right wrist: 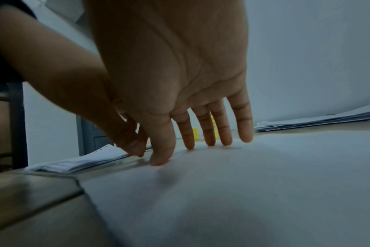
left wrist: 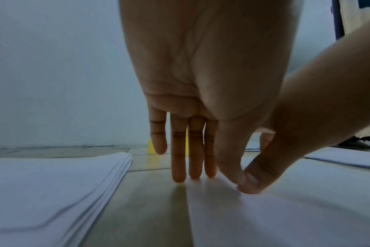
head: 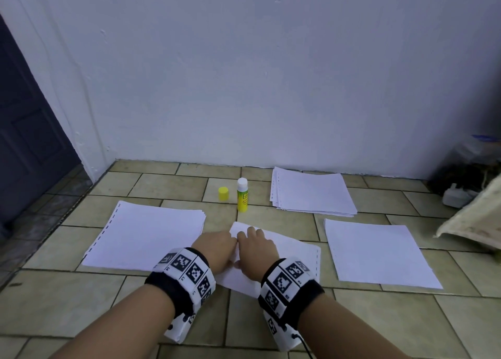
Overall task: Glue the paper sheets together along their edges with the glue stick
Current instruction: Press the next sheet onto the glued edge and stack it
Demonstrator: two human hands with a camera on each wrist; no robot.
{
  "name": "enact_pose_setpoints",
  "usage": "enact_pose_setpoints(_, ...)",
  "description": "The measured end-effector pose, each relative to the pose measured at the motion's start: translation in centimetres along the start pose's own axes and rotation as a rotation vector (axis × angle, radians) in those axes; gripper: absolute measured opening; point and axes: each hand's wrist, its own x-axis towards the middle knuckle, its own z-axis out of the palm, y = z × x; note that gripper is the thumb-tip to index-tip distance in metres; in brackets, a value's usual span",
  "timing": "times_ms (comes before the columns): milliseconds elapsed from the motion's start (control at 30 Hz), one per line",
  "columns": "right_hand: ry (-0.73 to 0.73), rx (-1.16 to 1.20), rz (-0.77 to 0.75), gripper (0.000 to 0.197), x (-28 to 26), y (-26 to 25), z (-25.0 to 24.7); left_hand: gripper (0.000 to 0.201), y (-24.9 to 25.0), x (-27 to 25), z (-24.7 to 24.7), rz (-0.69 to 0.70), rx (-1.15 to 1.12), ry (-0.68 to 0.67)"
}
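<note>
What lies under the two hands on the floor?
Both the left hand and right hand press on the middle paper sheets. Whether glue lies beneath is hidden.

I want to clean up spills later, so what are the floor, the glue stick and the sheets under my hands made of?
Floor: looks like glazed ceramic tile, beige, with dark grout lines and a slight sheen. Glue stick: apparently smooth plastic, yellow printed tube, white top. Sheets: thin matte white paper, punched holes along one edge.
</note>
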Motion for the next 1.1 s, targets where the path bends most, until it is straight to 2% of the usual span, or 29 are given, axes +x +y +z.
enact_pose_setpoints(33, 0.003, -0.014, -0.007, 0.050, 0.1, -0.3, -0.1, 0.039, -0.2, 0.0, 0.1, -0.006, 0.007, 0.004)
enact_pose_setpoints(200, -0.037, 0.005, -0.096, 0.051, 1.1, -0.5, -0.5, 0.086, -1.4, 0.6, 1.4, -0.064, -0.116, -0.052)
enact_pose_setpoints(300, -0.129, 0.053, -0.109, 0.066, 1.5, 0.4, -0.5, 0.094, -1.6, 0.6, 1.5, -0.083, -0.121, -0.077)
enact_pose_setpoints(367, -0.170, 0.082, -0.072, 0.068, 1.4, 1.6, -0.8, 0.094, -1.4, 0.5, 1.2, -0.093, -0.106, -0.079)
enact_pose_setpoints(567, -0.179, 0.181, 0.151, 0.051, 0.7, 7.6, -2.5, 0.093, -1.4, 0.3, 0.7, -0.086, -0.094, -0.102)
enact_pose_setpoints(700, -0.160, 0.191, 0.241, 0.054, 0.7, 9.9, -2.3, 0.095, -1.5, 0.1, 0.6, -0.075, -0.074, -0.107)
enact_pose_setpoints(800, -0.124, 0.131, 0.230, 0.064, 1.0, 9.2, -2.1, 0.091, -1.4, 0.0, 0.3, -0.073, -0.033, -0.120)
enact_pose_setpoints(933, -0.125, -0.133, 0.211, 0.059, 0.6, 7.7, -2.0, 0.060, -0.7, 0.0, -1.6, -0.088, 0.046, -0.165)
enact_pose_setpoints(1033, -0.125, -0.191, 0.132, 0.045, 0.4, 6.9, -1.7, 0.049, 0.0, 0.4, -1.7, -0.060, 0.005, -0.091)
enact_pose_setpoints(1100, -0.119, -0.136, 0.064, 0.044, 0.1, 6.4, -1.3, 0.053, 0.4, 0.8, -0.9, 0.017, -0.070, -0.044)
